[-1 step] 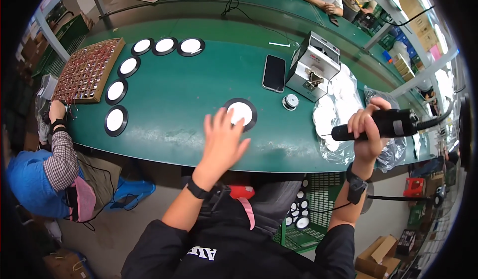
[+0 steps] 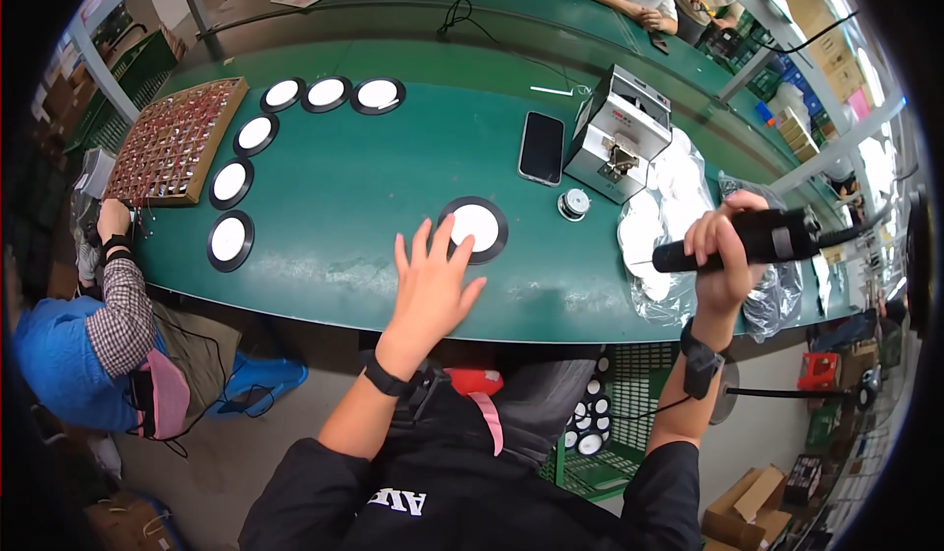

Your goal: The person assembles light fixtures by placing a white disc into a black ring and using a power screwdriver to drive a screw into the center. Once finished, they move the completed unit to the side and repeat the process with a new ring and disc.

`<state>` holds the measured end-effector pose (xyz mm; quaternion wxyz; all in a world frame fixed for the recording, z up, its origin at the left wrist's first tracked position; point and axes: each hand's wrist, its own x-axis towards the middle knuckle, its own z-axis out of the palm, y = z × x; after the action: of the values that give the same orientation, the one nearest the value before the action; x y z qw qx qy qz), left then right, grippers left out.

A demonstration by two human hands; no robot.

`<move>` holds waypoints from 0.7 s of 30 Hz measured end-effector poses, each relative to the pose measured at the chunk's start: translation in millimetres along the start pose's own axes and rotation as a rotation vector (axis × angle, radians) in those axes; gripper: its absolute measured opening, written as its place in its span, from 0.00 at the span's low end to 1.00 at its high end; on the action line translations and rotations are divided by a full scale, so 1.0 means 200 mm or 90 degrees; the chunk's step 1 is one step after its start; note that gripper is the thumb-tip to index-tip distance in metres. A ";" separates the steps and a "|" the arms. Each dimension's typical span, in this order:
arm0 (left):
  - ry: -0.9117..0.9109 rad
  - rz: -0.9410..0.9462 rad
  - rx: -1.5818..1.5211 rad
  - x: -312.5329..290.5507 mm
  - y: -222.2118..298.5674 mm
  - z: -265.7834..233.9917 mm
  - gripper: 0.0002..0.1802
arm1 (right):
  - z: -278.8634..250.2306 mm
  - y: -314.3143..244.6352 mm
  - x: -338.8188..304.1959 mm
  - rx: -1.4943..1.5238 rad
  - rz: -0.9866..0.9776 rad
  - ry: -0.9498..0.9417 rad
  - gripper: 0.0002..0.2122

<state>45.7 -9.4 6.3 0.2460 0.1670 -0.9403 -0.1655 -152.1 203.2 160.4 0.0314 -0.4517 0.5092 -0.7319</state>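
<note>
My left hand (image 2: 429, 286) is open with its fingers spread, palm down over the green table. Its fingertips overlap the near left part of a white disc with a black rim (image 2: 480, 227); whether they touch it, I cannot tell. My right hand (image 2: 726, 256) is wrapped round a black corded electric screwdriver (image 2: 772, 239), held level above the table's right end with its narrow end pointing left. A small round silver and white part (image 2: 573, 204) lies between the disc and a silver box-shaped machine (image 2: 619, 133).
Several black-rimmed white discs (image 2: 230, 183) curve along the left side. Beyond them, a shallow cardboard tray (image 2: 241, 109) holds parts with red wires. A phone (image 2: 541, 146) lies by the machine. White discs in clear plastic (image 2: 641, 232) are at right. A co-worker's hand (image 2: 113, 219) is far left.
My left hand has shifted slightly left, its fingers fanned over the disc's edge. My right hand and the electric screwdriver have barely moved.
</note>
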 end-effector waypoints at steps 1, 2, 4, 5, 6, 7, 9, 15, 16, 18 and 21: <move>0.002 -0.001 -0.003 -0.03 0.01 0.01 0.25 | 0.01 0.03 0.03 0.000 -0.005 0.000 0.14; 0.001 -0.001 -0.006 -0.06 0.02 0.02 0.24 | 0.02 0.08 0.09 -0.018 -0.011 0.043 0.12; 0.001 -0.002 -0.008 -0.09 0.04 0.02 0.23 | 0.06 0.17 0.23 -0.036 -0.020 0.106 0.08; -0.005 0.006 -0.028 -0.09 0.06 0.03 0.22 | 0.08 0.22 0.31 -0.036 -0.024 0.124 0.06; -0.012 0.016 -0.050 -0.09 0.08 0.04 0.21 | 0.08 0.26 0.39 -0.034 -0.038 0.133 0.06; -0.017 0.028 -0.073 -0.09 0.10 0.05 0.20 | 0.08 0.31 0.47 -0.034 -0.053 0.142 0.05; -0.019 0.037 -0.083 -0.08 0.12 0.06 0.20 | 0.06 0.41 0.58 -0.059 -0.055 0.155 0.05; -0.043 0.066 -0.108 -0.08 0.10 0.04 0.19 | 0.07 0.56 0.62 -0.068 0.007 0.128 0.06; -0.044 0.064 -0.106 -0.09 0.09 0.03 0.19 | 0.10 0.56 0.60 -0.080 -0.003 0.135 0.06; -0.057 0.096 -0.135 -0.09 0.08 0.04 0.18 | 0.14 0.50 0.58 -0.114 -0.029 0.151 0.07; -0.070 0.114 -0.153 -0.08 0.08 0.03 0.17 | 0.12 0.44 0.58 -0.103 -0.057 0.171 0.07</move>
<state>51.7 12.8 1.7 0.2262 0.0428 -0.9370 -0.2628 -240.4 85.4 167.8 -0.1062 -0.3733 0.5452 -0.7431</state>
